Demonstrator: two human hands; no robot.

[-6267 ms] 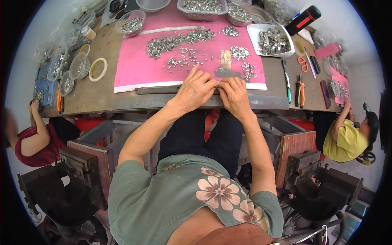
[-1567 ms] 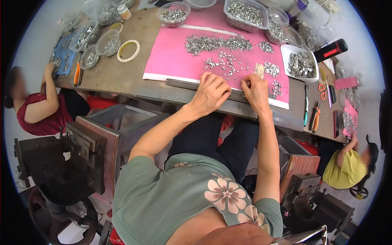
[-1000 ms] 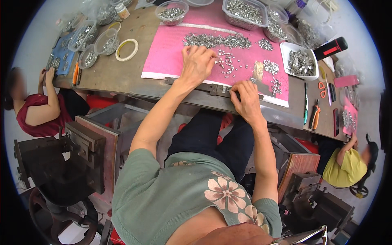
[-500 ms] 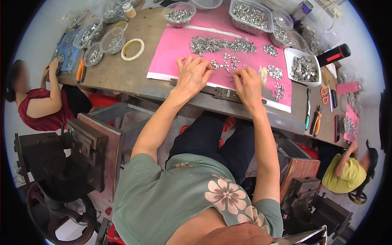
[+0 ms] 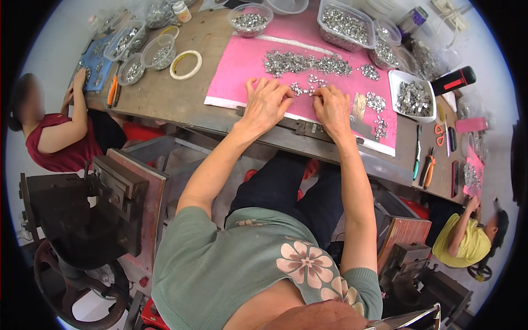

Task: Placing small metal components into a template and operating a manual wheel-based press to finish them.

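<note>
A pink rectangular mat (image 5: pixel 242 60) lies on the brown wooden workbench (image 5: pixel 165 99). On it, a far row of small silvery metal parts (image 5: pixel 305 63) runs left to right. Near that row rest the left hand (image 5: pixel 268 103) and right hand (image 5: pixel 333 107), side by side. A white rectangular tray (image 5: pixel 413 99) sits right of the mat, a ring of pale tape (image 5: pixel 186 64) left.

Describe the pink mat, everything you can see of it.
The pink mat is a flat, thin, rectangular sheet, perhaps rubber or foam, lying on the brown workbench, its pale near edge just short of the bench front. Small silvery metal parts lie on it in a long heap and scattered clusters. The left hand and right hand rest on it, fingertips at a small cluster. A clear tub overlaps its far edge; a white tray sits at its right edge.
</note>
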